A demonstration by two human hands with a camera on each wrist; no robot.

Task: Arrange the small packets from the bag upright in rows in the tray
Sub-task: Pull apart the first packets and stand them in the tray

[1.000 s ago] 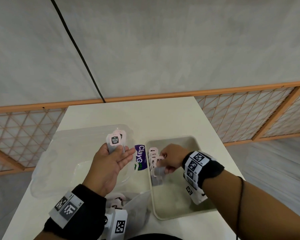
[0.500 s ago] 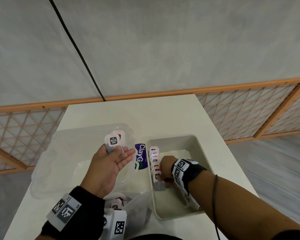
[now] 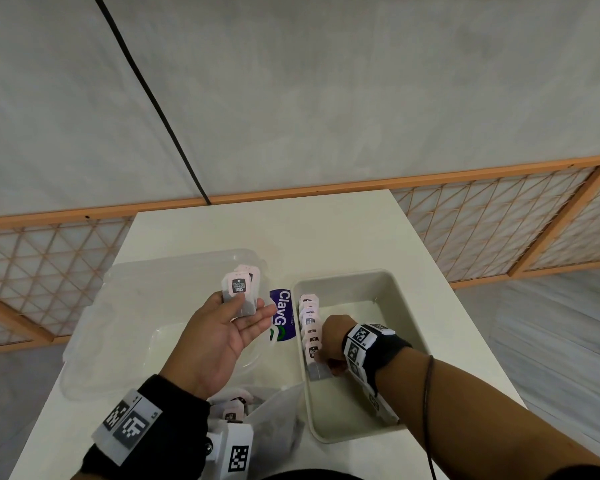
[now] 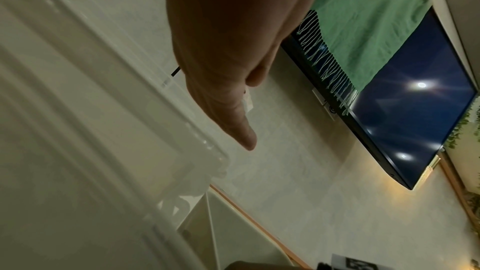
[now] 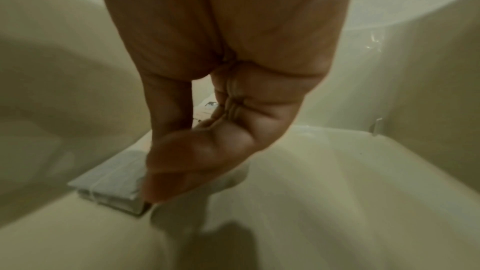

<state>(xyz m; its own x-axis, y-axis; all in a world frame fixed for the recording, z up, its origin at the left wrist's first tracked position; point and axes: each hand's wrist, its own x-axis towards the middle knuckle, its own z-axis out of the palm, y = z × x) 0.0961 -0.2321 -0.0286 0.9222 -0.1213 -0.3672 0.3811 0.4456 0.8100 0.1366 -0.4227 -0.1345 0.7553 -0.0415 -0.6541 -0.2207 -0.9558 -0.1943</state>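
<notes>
My left hand [image 3: 248, 315] is raised palm up over the clear lid, its thumb pinning a few pink-tagged tea packets [image 3: 240, 289] against the fingers. In the left wrist view only a corner of a packet [image 4: 248, 103] shows past the hand. A row of several packets [image 3: 308, 320] stands upright along the left wall of the beige tray [image 3: 395, 289]. My right hand [image 3: 327, 358] is down inside the tray at the near end of that row. Its curled fingers [image 5: 187, 151] pinch the nearest packet [image 5: 111, 182]. The bag [image 3: 274, 420] with more packets lies near the table's front edge.
A clear plastic lid [image 3: 136, 306] lies left of the tray, with a blue ClayG label [image 3: 284, 313] between them. The tray's right side and floor [image 3: 361, 393] hold no packets. The white table [image 3: 326, 230] ends at an orange lattice rail behind.
My right hand has gone down and toward me along the row, bringing a packet to its near end. The left hand has kept its packets almost still.
</notes>
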